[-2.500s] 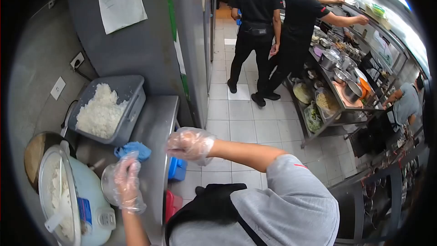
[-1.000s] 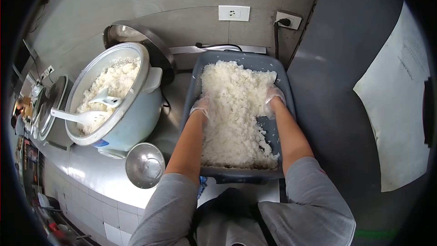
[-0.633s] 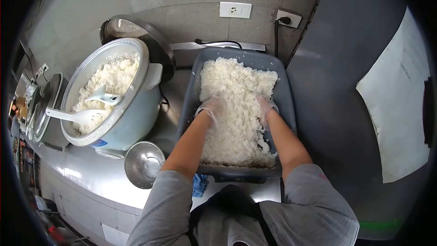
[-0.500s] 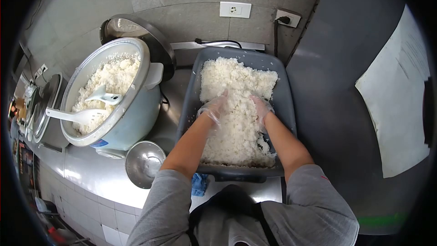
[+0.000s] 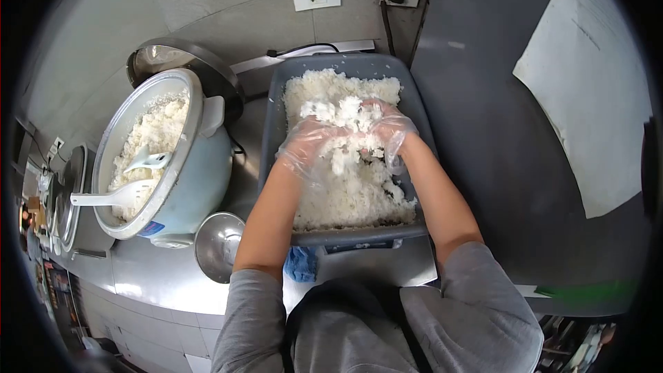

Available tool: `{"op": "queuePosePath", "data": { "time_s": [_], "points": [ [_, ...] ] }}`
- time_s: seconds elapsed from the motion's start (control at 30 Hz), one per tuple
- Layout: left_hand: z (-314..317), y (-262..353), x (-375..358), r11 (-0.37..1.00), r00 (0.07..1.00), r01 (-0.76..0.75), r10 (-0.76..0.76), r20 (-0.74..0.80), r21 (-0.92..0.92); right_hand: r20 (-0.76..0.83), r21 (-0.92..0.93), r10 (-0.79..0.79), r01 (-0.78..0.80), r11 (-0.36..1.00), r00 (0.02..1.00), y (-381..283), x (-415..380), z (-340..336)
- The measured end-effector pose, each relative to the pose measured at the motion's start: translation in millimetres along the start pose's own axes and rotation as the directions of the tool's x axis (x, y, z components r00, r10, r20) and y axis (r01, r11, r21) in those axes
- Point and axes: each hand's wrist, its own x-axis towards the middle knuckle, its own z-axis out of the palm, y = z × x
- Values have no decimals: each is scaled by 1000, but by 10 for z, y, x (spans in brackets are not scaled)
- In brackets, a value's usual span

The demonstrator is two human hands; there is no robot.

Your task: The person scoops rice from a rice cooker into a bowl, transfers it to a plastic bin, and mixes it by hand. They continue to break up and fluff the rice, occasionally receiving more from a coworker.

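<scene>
A grey plastic tub (image 5: 271,131) holds a broad heap of cooked white rice (image 5: 345,197). My left hand (image 5: 309,144), in a clear plastic glove, is cupped under a loose clump of this rice from the left. From the right, my gloved right hand (image 5: 388,128) curls around the same clump. The clump is raised above the heap, between both hands, and crumbs hang below it. Rice hides some of the fingertips. A darker patch of the tub floor shows near the right side.
To the left stands a large rice cooker (image 5: 214,166) with rice, a white slotted spatula (image 5: 114,197) and a smaller scoop (image 5: 148,160) inside. A metal bowl (image 5: 218,245) and blue cloth (image 5: 300,264) lie nearer me. A round metal lid (image 5: 228,90) leans behind the cooker.
Both hands were pushed into the rice at mid-tub; now they have come up and closer together with a clump between them. The camera view has shifted slightly.
</scene>
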Motion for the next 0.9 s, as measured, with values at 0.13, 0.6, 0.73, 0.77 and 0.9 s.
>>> {"op": "queuePosePath", "data": {
  "time_s": [0.13,0.6,0.73,0.77,0.9],
  "points": [
    [52,167,-56,979,972,203,-198,-125,27,-111,-488,-198,120,865,974,-30,-74,162],
    [-164,-50,6,996,995,-90,90,32,17,115,-102,-29,41,994,993,98,107,-11],
    [-196,-71,69,975,995,-81,90,-33,208,-92,-293,51,-76,953,994,96,123,78],
    [-195,-68,77,946,990,-97,124,-69,308,-120,-203,61,-85,976,991,100,121,133],
    [-163,-123,101,952,948,-86,169,-269,295,-205,-359,-23,-54,932,978,54,14,293]
  ]
}}
